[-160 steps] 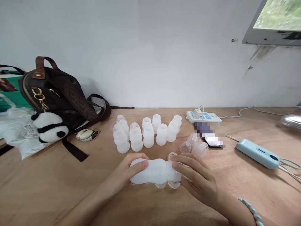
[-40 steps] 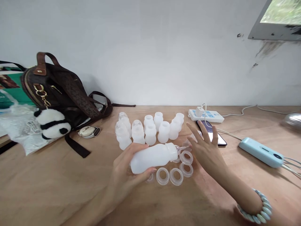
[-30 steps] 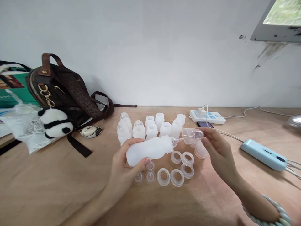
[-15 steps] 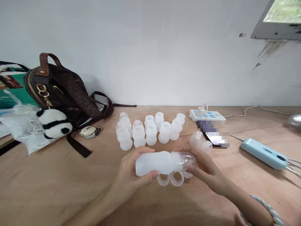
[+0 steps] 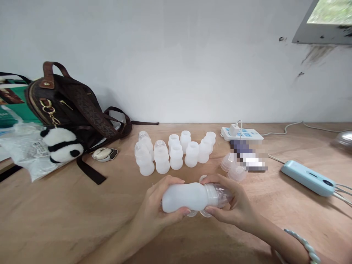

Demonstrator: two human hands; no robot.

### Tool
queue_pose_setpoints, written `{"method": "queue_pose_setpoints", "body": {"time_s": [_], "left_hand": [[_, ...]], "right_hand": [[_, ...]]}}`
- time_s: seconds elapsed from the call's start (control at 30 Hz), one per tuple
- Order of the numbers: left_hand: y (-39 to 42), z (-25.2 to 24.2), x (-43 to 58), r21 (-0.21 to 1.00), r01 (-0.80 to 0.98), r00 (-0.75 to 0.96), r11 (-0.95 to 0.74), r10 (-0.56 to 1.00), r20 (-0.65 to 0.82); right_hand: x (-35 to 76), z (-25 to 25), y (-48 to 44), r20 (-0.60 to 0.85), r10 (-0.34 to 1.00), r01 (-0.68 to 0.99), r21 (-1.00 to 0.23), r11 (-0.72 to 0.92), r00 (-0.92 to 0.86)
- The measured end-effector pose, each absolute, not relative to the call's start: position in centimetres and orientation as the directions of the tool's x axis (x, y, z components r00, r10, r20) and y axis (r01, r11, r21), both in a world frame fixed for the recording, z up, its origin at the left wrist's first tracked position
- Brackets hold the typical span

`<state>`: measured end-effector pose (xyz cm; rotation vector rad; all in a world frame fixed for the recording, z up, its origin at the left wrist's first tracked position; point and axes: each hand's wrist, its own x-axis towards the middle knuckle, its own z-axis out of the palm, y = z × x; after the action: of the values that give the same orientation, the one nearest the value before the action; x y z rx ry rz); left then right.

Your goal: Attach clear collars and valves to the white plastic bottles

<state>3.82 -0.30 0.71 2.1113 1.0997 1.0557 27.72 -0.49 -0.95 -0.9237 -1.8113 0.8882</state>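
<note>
White frosted plastic bottle (image 5: pixel 184 198) with a pinched waist lies on its side, lifted above the desk (image 5: pixel 96 216) at the lower centre of the frame, a clear plastic dome cap (image 5: pixel 223 195) over its neck end. The left hand (image 5: pixel 154 207) has its fingers (image 5: pixel 172 180) parted to the bottle's width and clasped around the base end, thumb below; the right hand (image 5: pixel 239 203) curls its fingers (image 5: pixel 213 179) around the neck and cap, thumb underneath. Partly hidden beneath are clear plastic rings (image 5: pixel 205 213). At centre stand three dome-capped frosted bottles (image 5: pixel 162 161) and, to their right, six uncapped frosted bottles (image 5: pixel 191 156). Loose clear domes (image 5: pixel 237 172) rest right of centre, near a partly pixelated phone (image 5: pixel 244 152) and a white power strip (image 5: pixel 247 135).
</note>
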Motion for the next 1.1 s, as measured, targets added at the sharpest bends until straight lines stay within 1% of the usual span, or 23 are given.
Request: {"method": "queue_pose_setpoints", "body": {"time_s": [0.13, 0.27, 0.43, 0.5, 0.63, 0.67, 0.7, 0.77, 0.9, 0.97, 1.03, 1.1], "left_hand": [[-0.3, 0.1, 3.9, 0.685, 0.437, 0.372, -0.583, 0.81, 0.453], [-0.4, -0.2, 3.8, 0.666, 0.449, 0.401, -0.596, 0.8, 0.446], [-0.1, 0.1, 3.6, 0.608, 0.401, 0.485, -0.685, 0.722, 0.494], [0.3, 0.5, 3.3, 0.521, 0.414, 0.534, -0.746, 0.663, 0.524], [0.9, 1.1, 2.7, 0.25, 0.524, 0.595, -0.814, 0.56, 0.576], [1.0, 1.3, 2.5, 0.217, 0.539, 0.594, -0.814, 0.55, 0.588], [1.0, 1.5, 2.4, 0.208, 0.55, 0.581, -0.809, 0.549, 0.601], [1.1, 2.1, 2.3, 0.248, 0.58, 0.514, -0.776, 0.585, 0.628], [1.6, 3.4, 1.9, 0.436, 0.667, 0.277, -0.604, 0.745, 0.607], [1.9, 3.8, 1.7, 0.509, 0.676, 0.184, -0.533, 0.791, 0.584], [2.2, 3.9, 1.7, 0.561, 0.67, 0.128, -0.487, 0.82, 0.559], [2.3, 3.8, 1.8, 0.619, 0.654, 0.102, -0.436, 0.861, 0.499]], "right_hand": [[27.6, -1.0, -0.5, 0.443, 0.842, 0.236, -0.822, 0.519, -0.308], [27.5, -0.9, -0.6, 0.459, 0.838, 0.271, -0.801, 0.534, -0.295], [27.6, -0.9, -0.8, 0.487, 0.817, 0.303, -0.764, 0.57, -0.308], [27.7, -1.1, -0.8, 0.515, 0.801, 0.336, -0.728, 0.597, -0.307], [27.8, -1.5, -0.9, 0.593, 0.751, 0.409, -0.633, 0.658, -0.291], [27.8, -1.5, -0.8, 0.605, 0.741, 0.406, -0.624, 0.668, -0.29], [27.9, -1.5, -0.8, 0.612, 0.737, 0.393, -0.627, 0.673, -0.287], [28.0, -1.3, -0.7, 0.616, 0.741, 0.353, -0.653, 0.67, -0.269], [28.3, -0.9, -0.2, 0.61, 0.758, 0.274, -0.707, 0.652, -0.23], [28.4, -0.8, -0.1, 0.593, 0.772, 0.258, -0.727, 0.636, -0.23], [28.4, -0.8, 0.0, 0.576, 0.783, 0.255, -0.741, 0.621, -0.234], [28.3, -0.8, -0.1, 0.566, 0.787, 0.249, -0.748, 0.615, -0.246]]}}
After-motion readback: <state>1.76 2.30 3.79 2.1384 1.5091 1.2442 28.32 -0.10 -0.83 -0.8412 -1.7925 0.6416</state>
